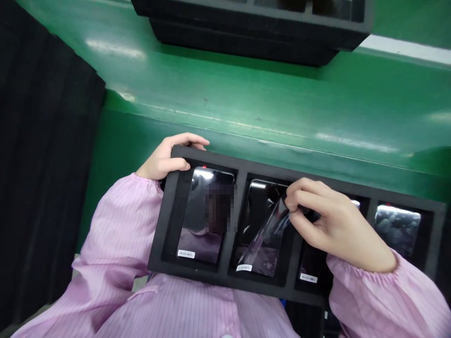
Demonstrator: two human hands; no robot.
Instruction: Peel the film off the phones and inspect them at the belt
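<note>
A black foam tray (pixel 197 277) with several compartments lies in front of my body, a dark phone screen in each visible one. My left hand (pixel 172 157) grips the tray's upper left corner, thumb on top and fingers over the far edge. Beside it rests the leftmost phone screen (pixel 202 220), with a red tab at its top and a white label below. My right hand (pixel 327 218) pinches the upper corner of a clear protective film (pixel 262 239), lifted and creased diagonally off the second phone screen (pixel 259 202). The hand partly covers the third screen (pixel 310 265).
A stack of black foam trays (pixel 253 35) stands at the far side of the green work surface (pixel 218 98). Another tall black stack (pixel 45 141) rises along the left. At the right end of the tray is another phone screen (pixel 398 230).
</note>
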